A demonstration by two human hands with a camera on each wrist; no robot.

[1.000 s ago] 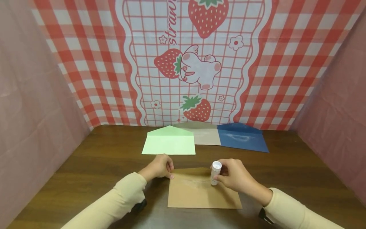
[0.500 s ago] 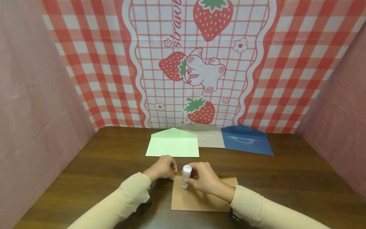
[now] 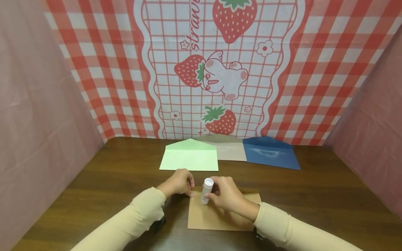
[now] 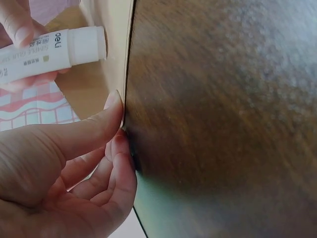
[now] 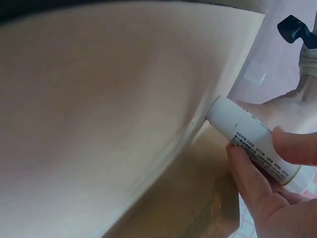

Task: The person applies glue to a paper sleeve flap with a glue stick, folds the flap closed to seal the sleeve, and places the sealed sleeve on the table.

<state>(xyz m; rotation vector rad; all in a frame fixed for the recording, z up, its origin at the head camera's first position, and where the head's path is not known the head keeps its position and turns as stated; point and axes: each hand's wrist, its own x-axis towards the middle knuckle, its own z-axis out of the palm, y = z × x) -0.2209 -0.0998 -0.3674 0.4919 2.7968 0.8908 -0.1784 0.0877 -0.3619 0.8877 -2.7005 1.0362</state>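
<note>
Right hand (image 3: 228, 195) grips a glue stick (image 3: 206, 191) over a tan envelope (image 3: 216, 219) on the table (image 3: 125, 170).
Left hand (image 3: 179, 182) pinches the envelope's far-left corner; thin, it likely creases easily. The stiff glue stick suits mid-barrel holding; tip contact seems unclear.

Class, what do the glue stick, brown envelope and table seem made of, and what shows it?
Glue stick: probably plastic, satin; smooth white tube.
Brown envelope: likely matt paper; thin edge, folded flap.
Table: wood or laminate, slightly glossy; dark grain, soft reflections.

A green envelope (image 3: 189, 158) and blue envelope (image 3: 272, 154) flank a beige envelope (image 3: 231, 150) (strawberry cloth (image 3: 220, 82) behind).
</note>
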